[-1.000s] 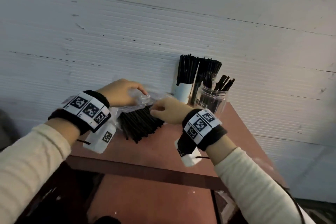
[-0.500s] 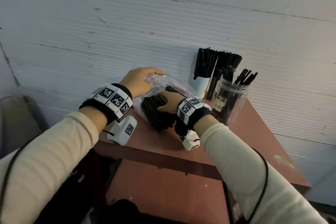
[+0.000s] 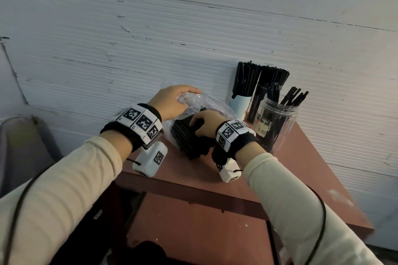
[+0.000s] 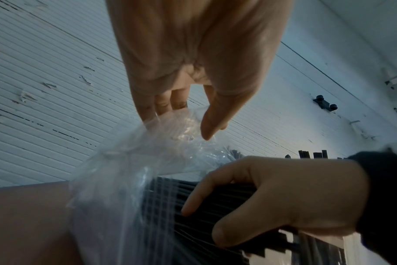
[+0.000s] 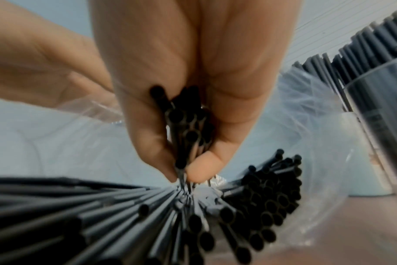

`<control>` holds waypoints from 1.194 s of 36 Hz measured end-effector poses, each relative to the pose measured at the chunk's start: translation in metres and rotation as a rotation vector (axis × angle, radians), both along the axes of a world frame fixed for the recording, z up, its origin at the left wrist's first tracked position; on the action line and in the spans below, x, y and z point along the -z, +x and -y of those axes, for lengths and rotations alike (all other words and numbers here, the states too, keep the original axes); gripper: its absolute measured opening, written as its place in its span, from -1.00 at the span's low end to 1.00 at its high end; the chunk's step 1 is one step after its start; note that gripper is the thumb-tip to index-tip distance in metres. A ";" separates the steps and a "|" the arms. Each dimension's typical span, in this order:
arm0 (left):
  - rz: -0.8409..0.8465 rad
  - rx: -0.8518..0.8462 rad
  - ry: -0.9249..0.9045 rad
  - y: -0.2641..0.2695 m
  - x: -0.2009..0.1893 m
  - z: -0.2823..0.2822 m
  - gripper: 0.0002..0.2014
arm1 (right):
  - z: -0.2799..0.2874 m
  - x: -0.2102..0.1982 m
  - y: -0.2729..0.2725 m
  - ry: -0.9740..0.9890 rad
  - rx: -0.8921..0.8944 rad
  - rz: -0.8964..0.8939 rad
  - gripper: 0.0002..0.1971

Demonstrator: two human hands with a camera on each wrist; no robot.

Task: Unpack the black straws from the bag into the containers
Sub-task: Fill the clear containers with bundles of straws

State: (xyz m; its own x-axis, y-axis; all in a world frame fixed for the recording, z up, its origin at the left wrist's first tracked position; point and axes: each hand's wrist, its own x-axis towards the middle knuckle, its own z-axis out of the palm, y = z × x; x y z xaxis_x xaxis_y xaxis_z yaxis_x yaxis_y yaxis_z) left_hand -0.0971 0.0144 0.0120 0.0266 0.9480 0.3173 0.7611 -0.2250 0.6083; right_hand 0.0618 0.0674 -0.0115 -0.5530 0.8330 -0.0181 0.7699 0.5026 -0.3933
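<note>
A clear plastic bag (image 3: 206,103) full of black straws (image 3: 185,137) lies on the reddish table (image 3: 301,168). My left hand (image 3: 172,101) pinches the bag's crumpled far end (image 4: 170,129) between thumb and fingers and holds it up. My right hand (image 3: 204,123) reaches into the bag's open end and grips a small bunch of straws (image 5: 188,129) between thumb and fingers. Loose straw ends (image 5: 267,197) fan out below it. A clear jar (image 3: 275,122) with a few straws stands at the right, beside a white cup (image 3: 240,103) and a third container (image 3: 271,84), both packed with straws.
A white ribbed wall (image 3: 150,38) rises right behind the table. The table's front edge (image 3: 183,187) runs below my wrists, with a lower reddish shelf (image 3: 193,226) under it. A grey object (image 3: 21,146) sits at the left.
The right hand has gone from the bag's mouth into the bag and closed on a bunch of straws. The left hand has lifted the bag's end. The view has shifted.
</note>
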 end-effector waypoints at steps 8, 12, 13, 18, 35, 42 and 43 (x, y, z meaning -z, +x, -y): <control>-0.024 0.023 0.001 0.001 0.010 -0.003 -0.45 | 0.003 -0.014 0.025 0.000 -0.003 -0.021 -0.65; -0.093 0.012 0.040 0.007 0.010 -0.003 -0.45 | 0.011 -0.021 0.041 0.002 -0.025 -0.047 -0.64; -0.116 -0.008 0.054 0.008 0.011 -0.004 -0.45 | 0.014 -0.022 0.044 -0.004 -0.030 -0.053 -0.64; -0.204 0.051 0.269 0.027 0.011 0.003 -0.45 | 0.028 -0.030 0.065 -0.026 -0.040 -0.063 -0.64; -0.313 0.278 0.209 0.120 0.018 0.010 -0.85 | 0.086 -0.061 0.150 -0.106 -0.111 -0.285 -0.61; -0.006 0.252 0.103 0.148 0.002 0.017 -0.89 | 0.105 -0.098 0.171 0.154 -0.028 -0.543 -0.68; 0.069 0.251 0.112 0.151 0.001 0.017 -0.88 | 0.109 -0.103 0.171 0.177 -0.043 -0.618 -0.68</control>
State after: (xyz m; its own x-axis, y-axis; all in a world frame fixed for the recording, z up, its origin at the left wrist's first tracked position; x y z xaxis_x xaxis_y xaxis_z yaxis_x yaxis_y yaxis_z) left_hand 0.0541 -0.0023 0.0108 0.2311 0.8734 0.4288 0.6309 -0.4700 0.6173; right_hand 0.2327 -0.0414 0.0916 -0.4507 0.7707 0.4504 0.4055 0.6263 -0.6658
